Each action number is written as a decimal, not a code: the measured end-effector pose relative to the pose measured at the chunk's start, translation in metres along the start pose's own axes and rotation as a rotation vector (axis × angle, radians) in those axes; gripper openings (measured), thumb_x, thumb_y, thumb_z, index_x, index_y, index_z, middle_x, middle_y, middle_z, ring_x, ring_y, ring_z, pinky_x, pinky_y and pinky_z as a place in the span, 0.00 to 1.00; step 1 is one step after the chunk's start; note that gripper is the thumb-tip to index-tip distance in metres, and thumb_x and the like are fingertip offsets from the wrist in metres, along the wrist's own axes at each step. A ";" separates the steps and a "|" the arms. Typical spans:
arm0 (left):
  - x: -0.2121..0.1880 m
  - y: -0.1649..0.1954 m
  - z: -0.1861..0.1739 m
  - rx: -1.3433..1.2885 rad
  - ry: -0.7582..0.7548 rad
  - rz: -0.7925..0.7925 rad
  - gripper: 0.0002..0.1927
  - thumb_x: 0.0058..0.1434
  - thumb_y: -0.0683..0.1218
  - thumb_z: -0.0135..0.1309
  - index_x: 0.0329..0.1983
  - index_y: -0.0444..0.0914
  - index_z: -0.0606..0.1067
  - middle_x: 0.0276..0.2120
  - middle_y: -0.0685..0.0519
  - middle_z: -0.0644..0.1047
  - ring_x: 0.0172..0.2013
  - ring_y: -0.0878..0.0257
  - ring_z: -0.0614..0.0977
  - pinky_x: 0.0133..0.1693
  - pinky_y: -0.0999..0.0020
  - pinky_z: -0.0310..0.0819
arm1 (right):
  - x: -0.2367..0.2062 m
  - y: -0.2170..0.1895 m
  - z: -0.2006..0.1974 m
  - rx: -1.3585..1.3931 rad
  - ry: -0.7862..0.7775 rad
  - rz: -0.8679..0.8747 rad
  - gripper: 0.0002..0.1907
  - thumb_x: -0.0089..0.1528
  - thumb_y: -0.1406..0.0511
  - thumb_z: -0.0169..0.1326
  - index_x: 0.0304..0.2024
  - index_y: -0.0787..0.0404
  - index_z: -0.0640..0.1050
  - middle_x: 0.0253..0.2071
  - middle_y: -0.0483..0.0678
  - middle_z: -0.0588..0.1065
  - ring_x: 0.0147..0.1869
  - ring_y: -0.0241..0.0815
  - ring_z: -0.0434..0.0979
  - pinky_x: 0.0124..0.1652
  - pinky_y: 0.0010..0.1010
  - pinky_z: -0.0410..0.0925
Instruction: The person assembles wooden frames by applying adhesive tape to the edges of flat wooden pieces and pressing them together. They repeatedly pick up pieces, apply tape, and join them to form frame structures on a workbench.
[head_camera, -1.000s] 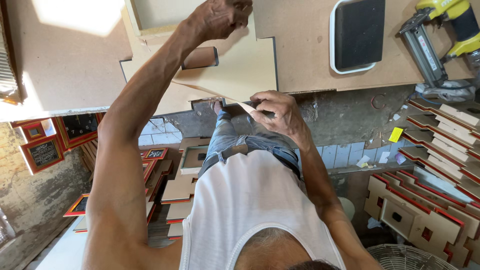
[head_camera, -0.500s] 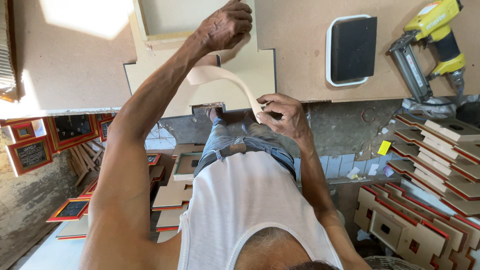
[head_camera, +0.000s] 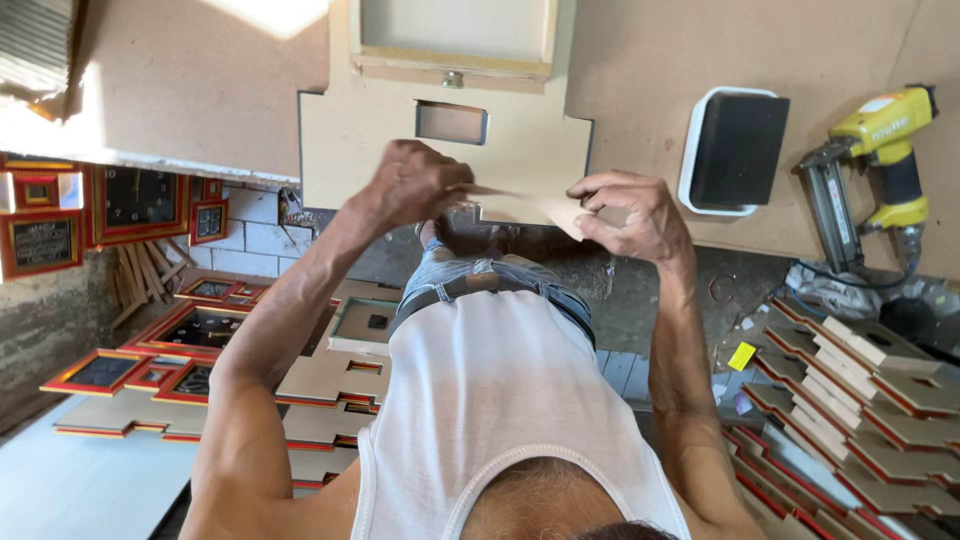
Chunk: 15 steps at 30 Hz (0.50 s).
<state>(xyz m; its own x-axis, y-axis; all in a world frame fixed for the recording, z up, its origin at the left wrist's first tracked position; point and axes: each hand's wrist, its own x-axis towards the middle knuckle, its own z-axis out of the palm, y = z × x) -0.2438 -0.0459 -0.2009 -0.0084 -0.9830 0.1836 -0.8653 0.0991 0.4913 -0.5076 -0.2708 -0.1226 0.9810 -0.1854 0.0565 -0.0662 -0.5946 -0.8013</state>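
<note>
Left hand (head_camera: 415, 185) pinches one end of a thin tan strip (head_camera: 520, 203); right hand (head_camera: 630, 215) pinches the other end. Strip spans between them, held just above the notched board (head_camera: 350, 140) on the desk (head_camera: 180, 80). Black tray (head_camera: 738, 150) and yellow nail gun (head_camera: 875, 160) sit further right.

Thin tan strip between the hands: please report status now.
Left hand and right hand each pinch one end. Thin tan strip stretched between them, above flat cut-out fibreboard panel. Nothing in the way.

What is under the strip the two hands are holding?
Under the strip held by left hand and right hand lies a notched board with a rectangular cutout. The hands hide its lower edge.
</note>
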 end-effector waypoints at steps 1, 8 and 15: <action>-0.020 -0.015 -0.006 0.026 0.113 -0.029 0.05 0.65 0.42 0.59 0.34 0.43 0.84 0.26 0.58 0.84 0.19 0.68 0.79 0.23 0.67 0.73 | 0.006 0.008 -0.003 0.013 0.003 0.005 0.05 0.56 0.69 0.64 0.32 0.66 0.82 0.47 0.51 0.82 0.48 0.42 0.84 0.49 0.30 0.75; -0.060 -0.102 -0.011 -0.135 0.479 -0.415 0.04 0.67 0.45 0.65 0.43 0.41 0.83 0.34 0.55 0.85 0.28 0.67 0.85 0.29 0.70 0.78 | 0.086 0.086 0.026 0.055 0.027 0.021 0.08 0.60 0.67 0.64 0.36 0.67 0.83 0.47 0.53 0.81 0.47 0.43 0.83 0.47 0.28 0.75; -0.018 -0.106 0.009 -0.180 0.876 -0.700 0.06 0.60 0.42 0.68 0.35 0.37 0.81 0.30 0.52 0.79 0.29 0.64 0.80 0.33 0.66 0.77 | 0.118 0.107 0.053 -0.179 0.230 -0.047 0.09 0.64 0.67 0.68 0.33 0.66 0.83 0.34 0.52 0.81 0.38 0.44 0.82 0.37 0.34 0.71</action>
<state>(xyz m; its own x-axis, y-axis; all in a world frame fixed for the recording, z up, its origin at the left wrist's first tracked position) -0.1567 -0.0395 -0.2638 0.8634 -0.3916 0.3181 -0.4567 -0.3391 0.8224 -0.3898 -0.3148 -0.2327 0.9179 -0.3151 0.2412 -0.0728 -0.7312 -0.6783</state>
